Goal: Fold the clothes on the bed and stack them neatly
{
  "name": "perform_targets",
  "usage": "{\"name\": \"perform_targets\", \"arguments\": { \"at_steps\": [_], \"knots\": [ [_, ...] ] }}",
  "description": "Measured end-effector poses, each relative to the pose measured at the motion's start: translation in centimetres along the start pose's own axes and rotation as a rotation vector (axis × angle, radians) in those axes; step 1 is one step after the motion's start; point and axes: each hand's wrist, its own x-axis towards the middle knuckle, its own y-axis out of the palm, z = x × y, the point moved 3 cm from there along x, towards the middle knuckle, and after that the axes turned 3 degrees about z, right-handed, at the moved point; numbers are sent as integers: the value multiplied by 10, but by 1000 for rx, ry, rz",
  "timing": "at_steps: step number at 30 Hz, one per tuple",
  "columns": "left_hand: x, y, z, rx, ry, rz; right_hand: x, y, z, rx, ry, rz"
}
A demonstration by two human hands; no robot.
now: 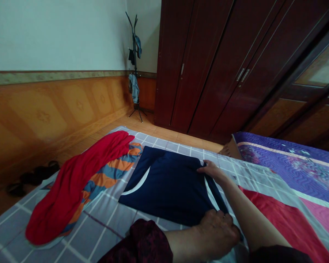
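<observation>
While the navy garment (170, 186) is spread leftward of the grips on the checked bedsheet (102, 224), its far-right corner is pinched by the right hand (212, 171), its near-right clasped in the left hand (218, 233).

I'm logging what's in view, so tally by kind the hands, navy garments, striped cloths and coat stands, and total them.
Hands: 2 (left hand, right hand)
Navy garment: 1
Striped cloth: 1
Coat stand: 1
Total: 5
</observation>
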Motion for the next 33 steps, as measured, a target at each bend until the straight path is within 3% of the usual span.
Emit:
{"name": "perform_targets", "arguments": {
  "at_steps": [5,11,16,20,24,28,30,33],
  "knots": [
    [5,-7,-5,-74,-23,10,-3,-8,-7,92,10,14],
    [12,-15,-18,-192,3,16,-17,-29,-35,235,78,60],
    [10,2,-23,-280,-51,138,-24,-24,-58,291,92,70],
    [5,-3,-15,-426,-161,188,-23,-21,-57,253,74,27],
    [0,-25,2,-660,-318,95,-24,-29,-28,108,26,-69],
    [-18,-53,35,-870,-546,-104,-23,-31,31,-108,-63,-136],
    [-38,-68,58,-923,-667,-239,-21,-19,67,-202,-120,-138],
    [-85,-85,94,-991,-846,-421,-21,20,122,-303,-199,-97]
  ]
}}
